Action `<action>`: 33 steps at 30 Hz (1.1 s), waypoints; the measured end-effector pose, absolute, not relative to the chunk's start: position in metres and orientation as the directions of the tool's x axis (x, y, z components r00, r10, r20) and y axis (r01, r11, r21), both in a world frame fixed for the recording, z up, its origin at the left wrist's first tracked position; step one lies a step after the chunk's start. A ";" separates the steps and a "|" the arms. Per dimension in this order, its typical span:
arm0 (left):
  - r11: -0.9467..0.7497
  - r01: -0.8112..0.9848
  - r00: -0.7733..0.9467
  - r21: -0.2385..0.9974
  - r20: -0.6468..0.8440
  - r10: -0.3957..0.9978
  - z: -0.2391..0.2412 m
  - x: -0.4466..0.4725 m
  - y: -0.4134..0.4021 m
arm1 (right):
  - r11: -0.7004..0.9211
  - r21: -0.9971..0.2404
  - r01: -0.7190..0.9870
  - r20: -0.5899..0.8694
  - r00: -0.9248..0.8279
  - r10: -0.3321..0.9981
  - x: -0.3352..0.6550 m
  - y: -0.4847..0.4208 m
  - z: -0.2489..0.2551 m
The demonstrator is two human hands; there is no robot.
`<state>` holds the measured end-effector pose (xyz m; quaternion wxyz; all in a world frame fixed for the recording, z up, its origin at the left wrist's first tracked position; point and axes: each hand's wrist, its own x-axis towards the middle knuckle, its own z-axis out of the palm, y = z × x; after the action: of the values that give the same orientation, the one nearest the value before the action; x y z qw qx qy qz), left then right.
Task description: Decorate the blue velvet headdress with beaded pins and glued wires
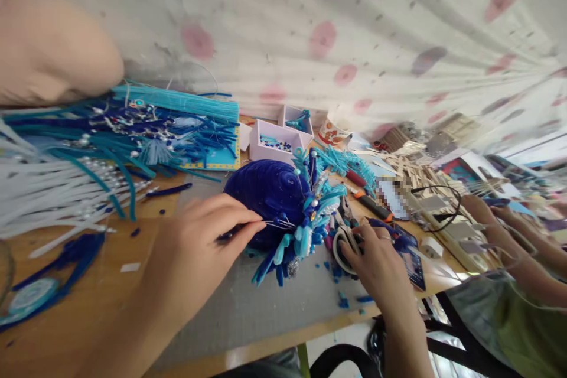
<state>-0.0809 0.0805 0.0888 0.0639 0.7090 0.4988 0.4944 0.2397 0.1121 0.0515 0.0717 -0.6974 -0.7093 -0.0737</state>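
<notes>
A dark blue velvet headpiece (270, 192) with turquoise and blue fringe and beads sits on a grey mat (266, 307). My left hand (199, 248) rests against its near side, thumb and forefinger pinched on a thin blue piece with fine wires at the tip. My right hand (376, 260) lies to the right of the headpiece, fingers closed round the white handles of a pair of scissors (343, 245).
Blue and white pipe-cleaner ornaments (110, 142) cover the left of the wooden table (88, 319). White boxes of beads (277, 142) stand behind the headpiece, with pliers (372, 204) and wooden sticks (411, 174) to the right. Another person's arms (509, 236) work at the right edge.
</notes>
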 end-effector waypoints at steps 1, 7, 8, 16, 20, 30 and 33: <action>-0.497 0.656 0.036 0.567 0.635 0.772 0.091 -0.082 0.081 | 0.000 0.018 1.000 0.180 -0.003 0.984 0.236 0.112 0.053; -0.459 0.704 0.031 0.542 0.623 0.782 0.102 -0.084 0.084 | -0.081 0.026 0.996 0.072 0.079 0.994 0.234 0.112 0.070; -0.434 0.704 0.008 0.562 0.605 0.796 0.104 -0.084 0.084 | -0.078 0.019 0.997 0.054 0.077 0.996 0.238 0.110 0.077; -0.302 0.564 -0.068 0.769 0.407 0.911 0.107 -0.085 0.087 | -0.294 -0.908 0.296 -0.354 -0.174 0.919 0.253 0.041 0.136; -0.289 0.603 -0.127 0.744 0.448 0.885 0.104 -0.080 0.084 | -0.454 -0.872 0.181 -0.488 -0.363 0.793 0.228 0.029 0.145; -0.352 0.556 -0.047 0.753 0.451 0.891 0.100 -0.085 0.084 | -0.432 -0.863 0.262 -0.497 -0.597 0.630 0.216 0.038 0.151; -0.395 0.570 -0.028 0.721 0.497 0.867 0.099 -0.085 0.086 | -0.496 -0.825 0.269 -0.557 -0.529 0.640 0.205 0.039 0.152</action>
<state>-0.0849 0.0860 0.0988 0.1535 0.6800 0.5283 0.4847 0.2054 0.0389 0.1524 0.1273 -0.4681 -0.4855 0.7273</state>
